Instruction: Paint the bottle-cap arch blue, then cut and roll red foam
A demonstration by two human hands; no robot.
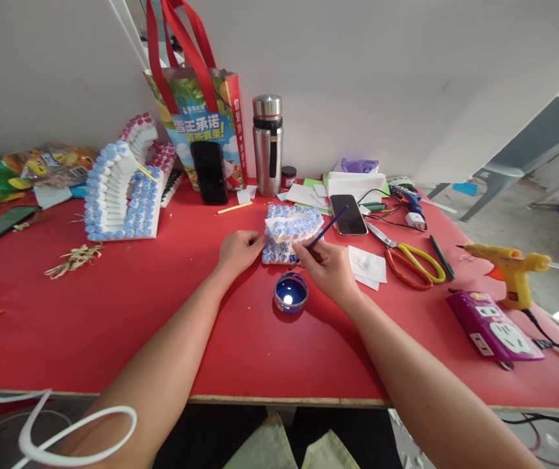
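A small white model point(292, 229) with rows of blue-painted round ends sits on the red table point(137, 312). My left hand point(239, 251) grips its left side, fingers curled. My right hand point(326, 267) pinches a thin blue-handled paintbrush point(327, 228), its tip at the model's front right. A small round pot of blue paint point(290, 292) stands just in front of the model, between my hands.
A larger white and blue stepped model point(123, 185) stands at back left. At the back stand a black phone point(209, 172), a printed bag point(201, 111) and a steel flask point(267, 144). Another phone point(348, 213), scissors point(409, 259), a yellow glue gun point(511, 267) and a purple power strip point(494, 326) lie right.
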